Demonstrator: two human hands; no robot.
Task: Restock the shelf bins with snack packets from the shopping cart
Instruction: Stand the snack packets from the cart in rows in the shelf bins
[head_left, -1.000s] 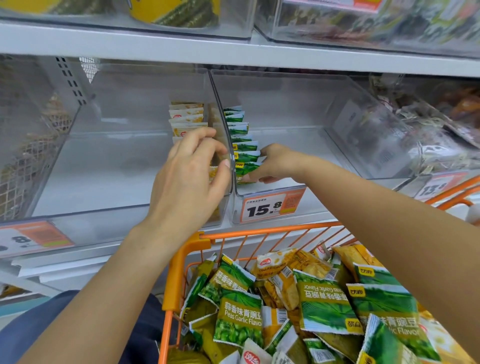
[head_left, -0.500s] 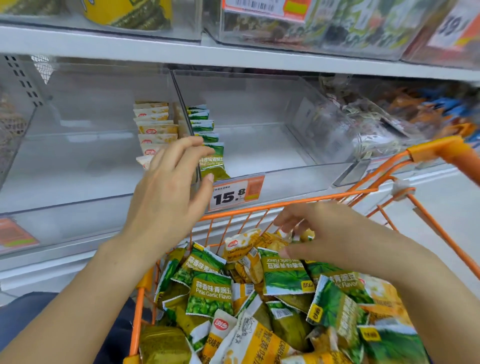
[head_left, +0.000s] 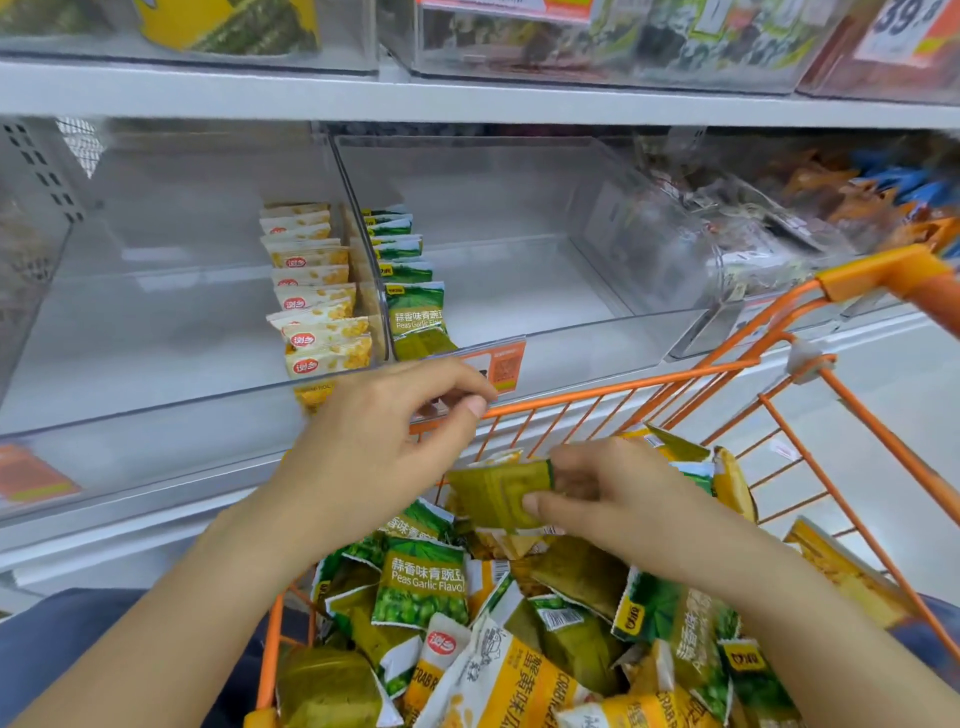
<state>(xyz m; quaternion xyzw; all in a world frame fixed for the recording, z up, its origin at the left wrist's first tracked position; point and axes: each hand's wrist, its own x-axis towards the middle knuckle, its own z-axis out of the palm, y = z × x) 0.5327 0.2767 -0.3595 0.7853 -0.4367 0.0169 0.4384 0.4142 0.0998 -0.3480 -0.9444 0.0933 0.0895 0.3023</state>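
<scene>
- The cart stands nearest, heaped with loose green pea and yellow crab-flavour packets lying at every angle; most of the stock is not yet shelved.
- The right hand is over the heap, thumb and fingers pinching an olive-green packet by its right edge. The packet is lifted just clear of the others with its plain back showing, probably so it can be turned face-out before it goes in.
- The left hand hovers beside it at the cart's front rail, fingers loosely curled, thumb and forefinger nearly meeting, holding nothing. It looks ready to take or straighten the packet.
- Behind the rail, an orange price tag is partly hidden by the left hand.
- Further back, the left bin holds one row of yellow packets stood upright against its right wall.
- The right bin holds a matching row of green packets against its left wall. Standing them on edge, faces forward, keeps labels readable and leaves the bare floor for more rows.
- By colour, the held packet likely belongs in the right bin.
</scene>
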